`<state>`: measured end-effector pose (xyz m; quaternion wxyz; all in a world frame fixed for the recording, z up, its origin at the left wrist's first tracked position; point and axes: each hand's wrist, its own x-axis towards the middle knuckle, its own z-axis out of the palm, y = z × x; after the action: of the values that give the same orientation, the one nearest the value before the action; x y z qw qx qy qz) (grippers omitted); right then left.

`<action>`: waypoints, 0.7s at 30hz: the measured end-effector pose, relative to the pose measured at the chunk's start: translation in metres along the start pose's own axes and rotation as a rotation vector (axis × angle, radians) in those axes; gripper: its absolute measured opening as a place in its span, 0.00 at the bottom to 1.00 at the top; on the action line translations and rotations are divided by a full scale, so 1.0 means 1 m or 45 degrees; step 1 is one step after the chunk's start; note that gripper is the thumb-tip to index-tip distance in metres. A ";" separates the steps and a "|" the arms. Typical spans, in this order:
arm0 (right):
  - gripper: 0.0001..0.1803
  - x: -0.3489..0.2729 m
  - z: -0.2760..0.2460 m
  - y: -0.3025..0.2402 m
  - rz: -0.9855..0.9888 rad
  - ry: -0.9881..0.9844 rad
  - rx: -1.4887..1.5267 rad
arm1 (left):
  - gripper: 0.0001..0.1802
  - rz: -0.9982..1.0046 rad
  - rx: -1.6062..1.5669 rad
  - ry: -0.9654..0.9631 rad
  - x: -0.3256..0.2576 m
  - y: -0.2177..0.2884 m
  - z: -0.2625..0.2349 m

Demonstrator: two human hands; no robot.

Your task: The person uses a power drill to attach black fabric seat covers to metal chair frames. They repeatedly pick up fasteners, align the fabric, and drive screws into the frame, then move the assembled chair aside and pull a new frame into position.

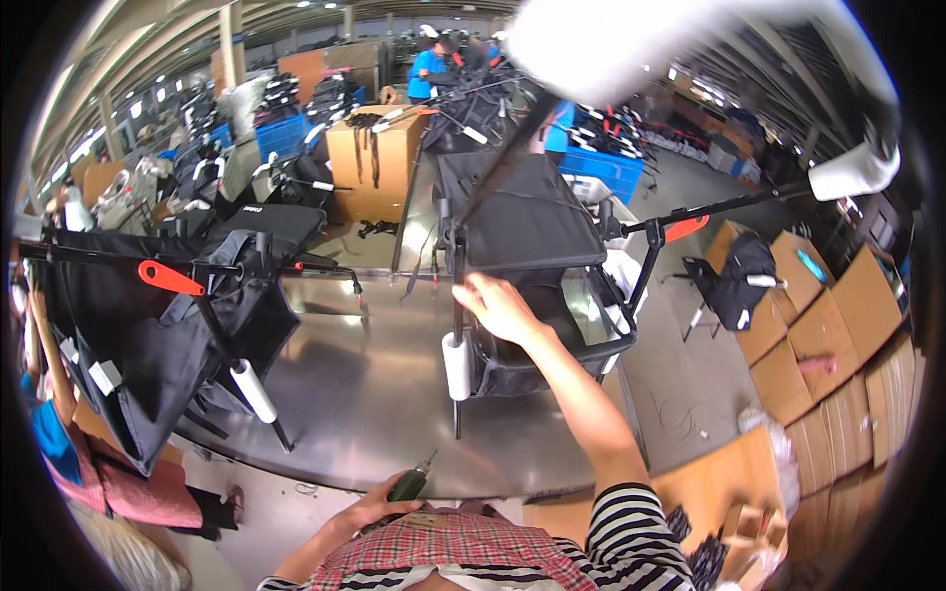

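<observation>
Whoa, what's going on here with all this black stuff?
A person is at a shiny metal table, with a black fabric-covered frame in front of them. Their right hand is up at its dark pole; how tightly it grips is hard to tell. Their left hand holds a green screwdriver-like tool down by the table's near edge, away from the pole. Another black frame with an orange lever is on the left, with a co-worker in a pinkish apron beside it.

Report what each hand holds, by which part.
The left hand holds a dark green screwdriver with a thin metal bit by its thick handle. The right hand is at an upright black tube; whether it grips that cannot be told.
</observation>
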<state>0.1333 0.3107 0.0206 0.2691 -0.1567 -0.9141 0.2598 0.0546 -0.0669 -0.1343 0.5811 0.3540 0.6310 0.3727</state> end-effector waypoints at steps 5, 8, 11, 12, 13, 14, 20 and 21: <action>0.31 -0.152 0.035 -0.035 0.021 0.035 -0.846 | 0.45 -0.185 -0.191 -0.150 -0.039 -0.058 0.014; 0.27 -0.185 0.031 -0.043 0.104 0.098 -0.757 | 0.46 -0.077 -0.111 -0.137 -0.044 -0.060 0.024; 0.14 -0.202 0.053 -0.077 0.006 0.101 -0.777 | 0.48 -0.141 -0.185 -0.192 -0.056 -0.054 0.037; 0.11 -0.202 0.071 -0.082 0.105 0.133 -0.814 | 0.49 -0.211 -0.238 -0.186 -0.053 -0.056 0.040; 0.09 -0.203 0.090 -0.077 0.057 0.162 -0.760 | 0.47 -0.229 -0.234 -0.222 -0.049 -0.045 0.050; 0.10 -0.202 0.104 -0.090 0.113 0.217 -0.689 | 0.46 -0.310 -0.295 -0.239 -0.051 -0.038 0.060; 0.27 -0.341 -0.010 -0.112 -0.129 0.539 -0.491 | 0.46 -0.495 -0.477 -0.371 -0.049 0.015 0.124; 0.24 -0.381 -0.028 -0.094 -0.001 0.558 -0.447 | 0.46 -0.501 -0.464 -0.375 -0.047 0.011 0.127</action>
<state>0.4428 0.0824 -0.0630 0.4290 -0.2530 -0.8652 0.0572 0.1852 -0.0954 -0.1081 0.7813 0.1652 0.5192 0.3045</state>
